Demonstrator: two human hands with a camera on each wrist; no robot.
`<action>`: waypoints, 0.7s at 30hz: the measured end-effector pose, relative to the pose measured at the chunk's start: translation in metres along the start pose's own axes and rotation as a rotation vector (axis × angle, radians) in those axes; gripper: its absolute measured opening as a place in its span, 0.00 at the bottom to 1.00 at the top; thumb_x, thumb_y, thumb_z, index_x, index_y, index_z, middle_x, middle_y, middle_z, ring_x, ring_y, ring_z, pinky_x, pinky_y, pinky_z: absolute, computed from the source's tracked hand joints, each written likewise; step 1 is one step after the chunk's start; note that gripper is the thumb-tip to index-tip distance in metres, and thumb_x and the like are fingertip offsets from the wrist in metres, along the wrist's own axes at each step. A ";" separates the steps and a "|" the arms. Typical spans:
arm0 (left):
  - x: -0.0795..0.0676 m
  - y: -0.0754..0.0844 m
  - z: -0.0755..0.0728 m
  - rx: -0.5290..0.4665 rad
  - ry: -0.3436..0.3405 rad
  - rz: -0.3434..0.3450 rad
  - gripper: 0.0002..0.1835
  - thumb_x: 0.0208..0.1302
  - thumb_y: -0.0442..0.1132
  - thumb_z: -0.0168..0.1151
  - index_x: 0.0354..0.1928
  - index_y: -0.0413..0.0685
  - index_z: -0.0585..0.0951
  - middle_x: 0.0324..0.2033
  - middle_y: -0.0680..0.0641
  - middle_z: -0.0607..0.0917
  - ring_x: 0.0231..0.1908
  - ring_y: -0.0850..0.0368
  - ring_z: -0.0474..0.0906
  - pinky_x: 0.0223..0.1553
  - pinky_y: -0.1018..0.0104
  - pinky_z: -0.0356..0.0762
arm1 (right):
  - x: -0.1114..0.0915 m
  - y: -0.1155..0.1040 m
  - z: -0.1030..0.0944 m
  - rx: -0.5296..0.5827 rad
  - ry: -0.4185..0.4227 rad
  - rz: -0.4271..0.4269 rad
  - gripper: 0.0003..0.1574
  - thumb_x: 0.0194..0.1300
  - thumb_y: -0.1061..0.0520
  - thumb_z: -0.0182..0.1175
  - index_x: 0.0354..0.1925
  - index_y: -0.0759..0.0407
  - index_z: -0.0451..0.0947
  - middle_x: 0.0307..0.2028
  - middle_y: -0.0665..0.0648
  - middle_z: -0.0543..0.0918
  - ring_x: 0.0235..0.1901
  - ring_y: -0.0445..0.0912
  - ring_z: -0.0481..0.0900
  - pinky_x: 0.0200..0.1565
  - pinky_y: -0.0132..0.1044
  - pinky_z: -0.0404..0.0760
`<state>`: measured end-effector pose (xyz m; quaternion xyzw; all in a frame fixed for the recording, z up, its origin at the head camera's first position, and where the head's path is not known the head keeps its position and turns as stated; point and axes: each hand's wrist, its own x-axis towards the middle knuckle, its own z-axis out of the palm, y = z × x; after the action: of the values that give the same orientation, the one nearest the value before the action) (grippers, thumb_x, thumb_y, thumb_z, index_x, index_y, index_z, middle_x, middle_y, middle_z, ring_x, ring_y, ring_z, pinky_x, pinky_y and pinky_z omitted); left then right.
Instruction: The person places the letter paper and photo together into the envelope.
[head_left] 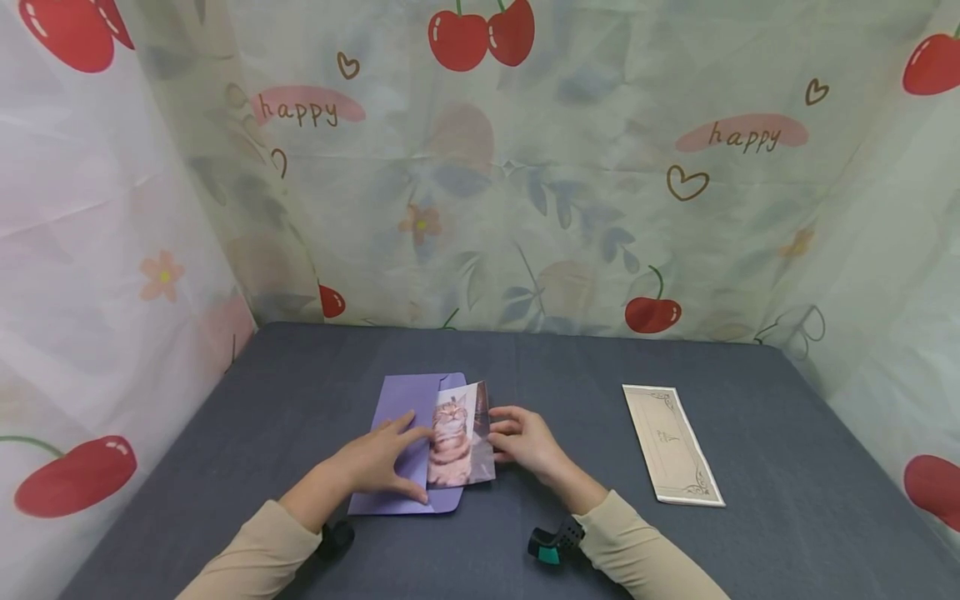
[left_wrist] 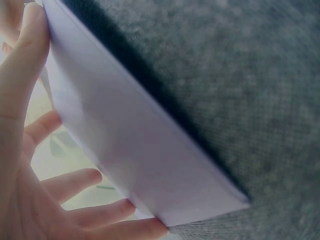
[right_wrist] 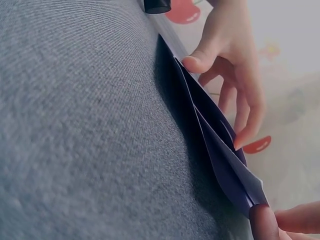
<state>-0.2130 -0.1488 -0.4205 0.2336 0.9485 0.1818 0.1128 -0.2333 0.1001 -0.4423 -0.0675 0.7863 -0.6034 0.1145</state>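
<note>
A purple envelope (head_left: 401,400) lies on the dark table, its flap side to the right. Partly inside its opening is a photo card (head_left: 452,450) showing a pink-toned cat; the right part sticks out. My left hand (head_left: 378,457) rests on the envelope with fingers spread, thumb near the lower part of the opening. In the left wrist view, those fingers touch the pale-looking envelope (left_wrist: 115,130) along one edge. My right hand (head_left: 528,442) pinches the card's right edge. The right wrist view shows the envelope's mouth gaping, with right fingertips (right_wrist: 263,222) at the card's corner.
A long cream card (head_left: 671,442) with ornamental corners lies on the right of the dark tablecloth (head_left: 555,367). Cherry-printed curtains (head_left: 480,208) enclose the back and both sides. A black wrist strap (head_left: 555,540) is on the right wrist.
</note>
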 end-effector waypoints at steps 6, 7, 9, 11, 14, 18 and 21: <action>-0.001 0.002 -0.002 0.004 -0.004 -0.001 0.44 0.40 0.63 0.71 0.62 0.59 0.69 0.68 0.31 0.58 0.65 0.27 0.57 0.58 0.34 0.62 | 0.000 0.001 0.004 0.007 -0.002 -0.017 0.25 0.61 0.69 0.56 0.58 0.70 0.68 0.44 0.70 0.81 0.32 0.43 0.83 0.33 0.38 0.84; -0.001 0.001 -0.002 0.004 -0.003 0.001 0.44 0.40 0.63 0.71 0.62 0.59 0.69 0.68 0.31 0.58 0.65 0.26 0.57 0.58 0.34 0.62 | 0.000 0.001 0.004 0.010 -0.001 -0.020 0.25 0.61 0.70 0.56 0.58 0.71 0.68 0.44 0.70 0.81 0.32 0.43 0.83 0.33 0.38 0.84; -0.001 0.001 -0.001 0.008 -0.002 0.005 0.44 0.40 0.63 0.71 0.62 0.58 0.68 0.68 0.30 0.58 0.64 0.26 0.58 0.58 0.34 0.62 | 0.000 0.001 0.006 0.016 0.001 -0.025 0.25 0.61 0.70 0.56 0.58 0.71 0.68 0.44 0.71 0.81 0.31 0.43 0.83 0.33 0.39 0.84; -0.001 0.001 -0.001 0.009 -0.001 0.001 0.45 0.40 0.63 0.71 0.62 0.58 0.68 0.68 0.31 0.58 0.65 0.27 0.58 0.58 0.35 0.62 | 0.000 0.001 0.007 0.024 0.003 -0.026 0.25 0.61 0.70 0.56 0.57 0.71 0.68 0.44 0.71 0.81 0.31 0.43 0.83 0.34 0.39 0.84; 0.001 -0.001 0.000 0.010 -0.002 -0.003 0.45 0.40 0.64 0.71 0.62 0.59 0.68 0.68 0.31 0.58 0.65 0.27 0.58 0.59 0.35 0.62 | 0.000 0.000 0.008 0.024 0.005 -0.032 0.25 0.61 0.70 0.56 0.57 0.71 0.68 0.44 0.71 0.81 0.30 0.43 0.82 0.33 0.40 0.84; 0.002 -0.001 0.001 0.008 -0.008 -0.007 0.45 0.40 0.64 0.70 0.62 0.59 0.68 0.68 0.31 0.58 0.65 0.27 0.57 0.59 0.35 0.62 | -0.001 -0.001 0.010 0.023 0.009 -0.034 0.25 0.61 0.70 0.56 0.57 0.71 0.68 0.43 0.70 0.81 0.30 0.42 0.82 0.33 0.39 0.84; 0.002 -0.002 0.001 0.008 -0.013 -0.011 0.44 0.40 0.64 0.70 0.62 0.60 0.68 0.68 0.32 0.58 0.65 0.27 0.57 0.59 0.35 0.62 | -0.001 -0.001 0.011 0.027 0.012 -0.037 0.25 0.61 0.70 0.57 0.57 0.71 0.69 0.43 0.70 0.81 0.29 0.42 0.82 0.33 0.39 0.84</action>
<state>-0.2151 -0.1490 -0.4219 0.2302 0.9497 0.1760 0.1191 -0.2295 0.0896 -0.4438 -0.0768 0.7773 -0.6164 0.0997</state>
